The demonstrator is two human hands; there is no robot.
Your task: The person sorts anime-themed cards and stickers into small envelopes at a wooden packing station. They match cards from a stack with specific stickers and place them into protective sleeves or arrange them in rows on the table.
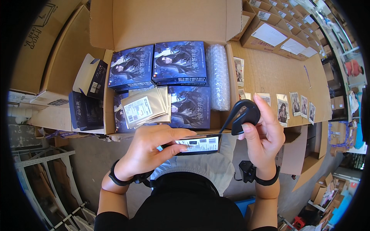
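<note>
My left hand [150, 148] pinches a flat packet [198, 145], with a white printed label facing up, by its left end between thumb and fingers. Closed around a black tool with a rounded body and a long thin arm [252, 111] is my right hand [266, 133]. The arm's tip reaches the right end of the packet; whether it cuts in, I cannot tell. Just beyond my left hand lies a pile of gold-coloured packets [156, 106], the top one labelled. It rests on blue illustrated boxes [190, 106] inside an open cardboard carton [169, 19].
A bubble-wrap roll [218, 77] stands along the carton's right side. An opened dark blue box [88, 96] sits left of it. Illustrated cards [283, 107] lie spread on the table [266, 77] at right. Divided cardboard bins [277, 32] stand behind them.
</note>
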